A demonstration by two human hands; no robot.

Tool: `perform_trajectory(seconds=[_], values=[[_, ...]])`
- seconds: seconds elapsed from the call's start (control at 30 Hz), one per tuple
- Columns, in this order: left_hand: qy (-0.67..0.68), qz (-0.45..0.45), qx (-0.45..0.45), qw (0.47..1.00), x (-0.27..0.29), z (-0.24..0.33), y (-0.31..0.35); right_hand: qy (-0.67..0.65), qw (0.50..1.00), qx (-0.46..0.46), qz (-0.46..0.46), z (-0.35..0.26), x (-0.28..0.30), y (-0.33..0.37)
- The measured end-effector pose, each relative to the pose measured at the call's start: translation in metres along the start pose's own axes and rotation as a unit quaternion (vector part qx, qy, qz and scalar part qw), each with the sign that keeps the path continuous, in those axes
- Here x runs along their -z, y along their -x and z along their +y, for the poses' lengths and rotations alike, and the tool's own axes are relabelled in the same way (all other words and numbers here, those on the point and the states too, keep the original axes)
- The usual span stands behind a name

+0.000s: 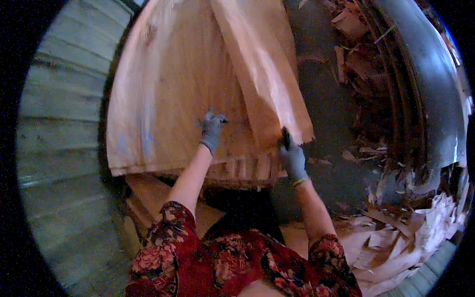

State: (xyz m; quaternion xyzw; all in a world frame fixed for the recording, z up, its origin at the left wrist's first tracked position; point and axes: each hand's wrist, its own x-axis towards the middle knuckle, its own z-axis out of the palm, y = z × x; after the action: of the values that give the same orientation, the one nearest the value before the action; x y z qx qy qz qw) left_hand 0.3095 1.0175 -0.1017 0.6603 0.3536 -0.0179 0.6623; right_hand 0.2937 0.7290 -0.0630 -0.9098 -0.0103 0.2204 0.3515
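A large stack of thin wood veneer sheets (170, 94) lies before me, its layered front edge facing my body. On its right side, a loose veneer sheet (269, 81) is raised and bent into a long ridge running away from me. My right hand (294, 161), in a grey glove with dark fingertips, is closed on the near end of that sheet. Over the middle of the stack, close to its front, is my left hand (212, 131), also gloved in grey. Its fingers are apart and nothing shows in them.
Grey wooden boards (69, 123) run along the left. To the right, broken veneer scraps (363, 74) lie beside a dark stack with a smooth grey top sheet (430, 64). Torn pale sheets (396, 247) are heaped on the floor at the lower right.
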Motion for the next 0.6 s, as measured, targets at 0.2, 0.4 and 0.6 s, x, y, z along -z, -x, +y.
perform_trajectory(seconds=[0.2, 0.4, 0.6], values=[[-0.488, -0.112, -0.07, 0.863, 0.039, -0.04, -0.059, -0.179, 0.973, -0.144, -0.033, -0.1, 0.028, -0.099], [-0.546, -0.137, 0.03, 0.826, 0.03, -0.009, -0.078, -0.283, 0.935, -0.207, -0.054, -0.23, 0.086, -0.139], [-0.504, -0.091, -0.064, 0.857, 0.012, 0.036, -0.1, -0.325, 0.933, -0.154, -0.038, -0.223, 0.138, -0.155]])
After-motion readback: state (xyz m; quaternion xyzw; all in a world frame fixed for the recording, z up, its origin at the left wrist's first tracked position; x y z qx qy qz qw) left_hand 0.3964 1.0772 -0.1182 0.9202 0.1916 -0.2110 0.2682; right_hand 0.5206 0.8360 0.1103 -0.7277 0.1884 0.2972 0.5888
